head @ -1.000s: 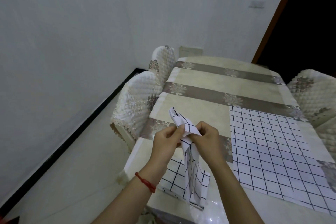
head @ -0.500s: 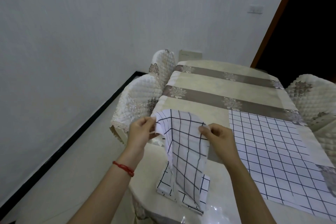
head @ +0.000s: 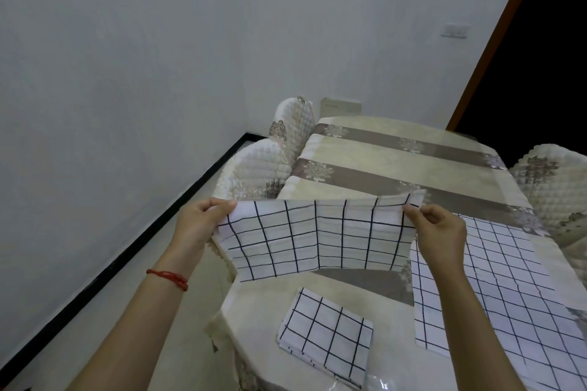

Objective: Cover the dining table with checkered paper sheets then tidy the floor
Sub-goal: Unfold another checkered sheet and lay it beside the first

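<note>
I hold a white checkered paper sheet (head: pixel 317 238) stretched wide in the air above the near left part of the dining table (head: pixel 374 152). My left hand (head: pixel 200 225) pinches its top left corner and my right hand (head: pixel 438 232) pinches its top right corner. The sheet's lower half hangs down, partly folded. A flat checkered sheet (head: pixel 495 279) lies spread on the table's right side. A folded stack of checkered sheets (head: pixel 325 332) rests near the table's front edge.
The table wears a beige cloth with brown floral bands. Quilted chairs stand at the left (head: pixel 254 168) and right (head: pixel 559 187) of it. A white wall with black skirting runs along the left; a dark doorway (head: pixel 546 57) opens at the far right.
My hands have moved apart and pulled the sheet open from a narrow fold to full width. It has lifted off the folded stack, which stays on the table.
</note>
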